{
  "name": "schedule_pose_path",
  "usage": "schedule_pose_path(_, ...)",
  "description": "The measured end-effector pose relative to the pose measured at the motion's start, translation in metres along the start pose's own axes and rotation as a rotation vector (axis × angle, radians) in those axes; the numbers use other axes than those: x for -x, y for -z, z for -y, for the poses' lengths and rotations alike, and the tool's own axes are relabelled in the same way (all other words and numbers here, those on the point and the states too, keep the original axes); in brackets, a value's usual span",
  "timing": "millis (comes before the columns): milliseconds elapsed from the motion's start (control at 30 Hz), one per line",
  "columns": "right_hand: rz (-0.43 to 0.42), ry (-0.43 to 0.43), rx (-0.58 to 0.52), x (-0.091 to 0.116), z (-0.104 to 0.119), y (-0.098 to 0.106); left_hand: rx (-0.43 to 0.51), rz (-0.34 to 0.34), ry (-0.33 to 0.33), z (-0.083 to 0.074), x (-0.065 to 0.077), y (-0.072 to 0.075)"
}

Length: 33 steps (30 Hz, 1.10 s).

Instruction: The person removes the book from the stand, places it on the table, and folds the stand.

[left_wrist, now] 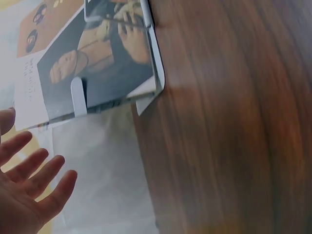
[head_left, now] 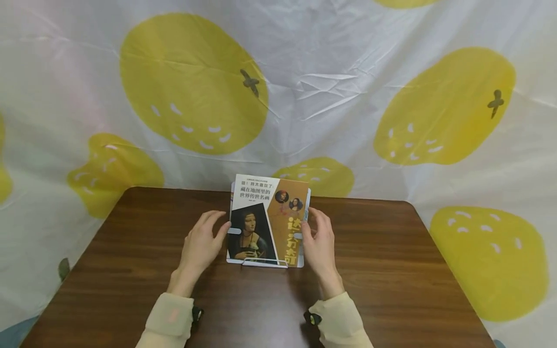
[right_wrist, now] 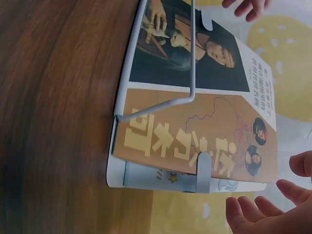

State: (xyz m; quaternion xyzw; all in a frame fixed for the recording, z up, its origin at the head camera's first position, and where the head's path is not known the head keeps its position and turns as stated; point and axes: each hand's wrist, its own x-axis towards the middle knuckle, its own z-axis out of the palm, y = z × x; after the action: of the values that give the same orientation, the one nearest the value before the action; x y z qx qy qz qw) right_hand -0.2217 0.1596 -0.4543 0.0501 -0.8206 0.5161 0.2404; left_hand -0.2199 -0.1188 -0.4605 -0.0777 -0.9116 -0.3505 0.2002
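An art book [head_left: 269, 220] with a portrait painting on its cover leans upright on a white book stand [right_wrist: 115, 175]. A wire bar [right_wrist: 191, 53] crosses the cover's lower part, and small page clips [head_left: 234, 231] lie over both side edges. My left hand [head_left: 199, 244] is beside the book's left edge, its fingers spread and holding nothing in the left wrist view. On the opposite side, my right hand [head_left: 320, 244] is close to the right edge. Its fingers [right_wrist: 249, 209] are loosely bent, with a gap to the book in the right wrist view.
The stand is on a brown wooden table [head_left: 378, 270], toward its far edge. Behind the table hangs a white curtain [head_left: 322, 121] printed with yellow fruit. Dark straps with small devices [head_left: 312, 317] circle both wrists.
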Motion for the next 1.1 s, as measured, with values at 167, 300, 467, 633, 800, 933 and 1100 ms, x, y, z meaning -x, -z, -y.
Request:
schedule_pose_path(167,-0.041,-0.033,-0.021,-0.005,-0.001,-0.003,0.073,-0.013,0.041,-0.008,-0.003,-0.008)
schedule_pose_path(300,-0.075,-0.067,-0.036,-0.007,-0.001,-0.007,0.112,-0.032,0.074,-0.009,-0.007,-0.015)
schedule_pose_path(467,-0.101,-0.117,-0.059,-0.012,0.001,-0.011,0.235,-0.094,0.075,-0.007,-0.015,-0.022)
schedule_pose_path(633,-0.130,-0.211,-0.072,-0.018,0.001,-0.014,0.318,-0.176,0.065,-0.009,-0.022,-0.029)
schedule_pose_path(800,-0.141,-0.294,-0.041,-0.018,-0.002,-0.016,0.326,-0.193,0.095,-0.010,-0.024,-0.038)
schedule_pose_path(933,-0.138,-0.334,0.017,-0.019,-0.006,-0.018,0.303,-0.197,0.119,-0.007,-0.025,-0.045)
schedule_pose_path(1100,-0.154,-0.327,0.072,-0.025,-0.005,-0.022,0.294,-0.188,0.145,-0.007,-0.032,-0.045)
